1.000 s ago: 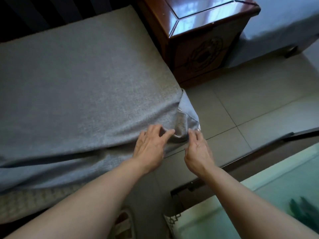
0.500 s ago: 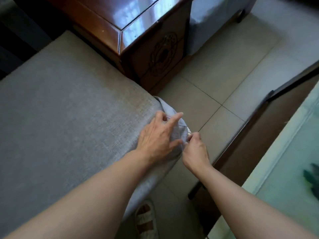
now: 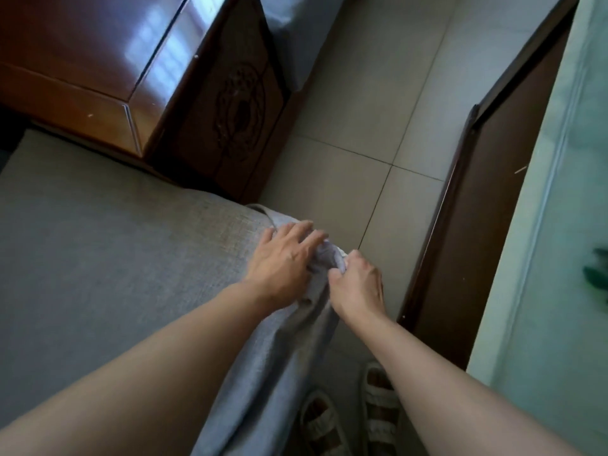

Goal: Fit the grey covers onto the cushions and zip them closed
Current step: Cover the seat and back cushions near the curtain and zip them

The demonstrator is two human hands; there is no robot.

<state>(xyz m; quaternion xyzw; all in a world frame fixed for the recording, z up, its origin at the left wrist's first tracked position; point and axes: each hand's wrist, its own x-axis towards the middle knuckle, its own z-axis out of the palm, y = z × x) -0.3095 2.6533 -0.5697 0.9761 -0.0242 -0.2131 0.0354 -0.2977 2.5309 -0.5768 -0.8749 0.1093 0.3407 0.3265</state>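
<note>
Covering the cushion, the grey cover point(image 3: 115, 258) bunches at its near right corner; left hand point(image 3: 283, 258) lies flat with fingers spread on it, right hand point(image 3: 357, 284) fisted, pinching the bunched fabric above sandals point(image 3: 348, 416).

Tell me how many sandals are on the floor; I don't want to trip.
2. One sandal lies on the tiled floor beside the grey cover's hanging edge; the other sandal is right of it, partly under the right forearm. More may be hidden.
</note>
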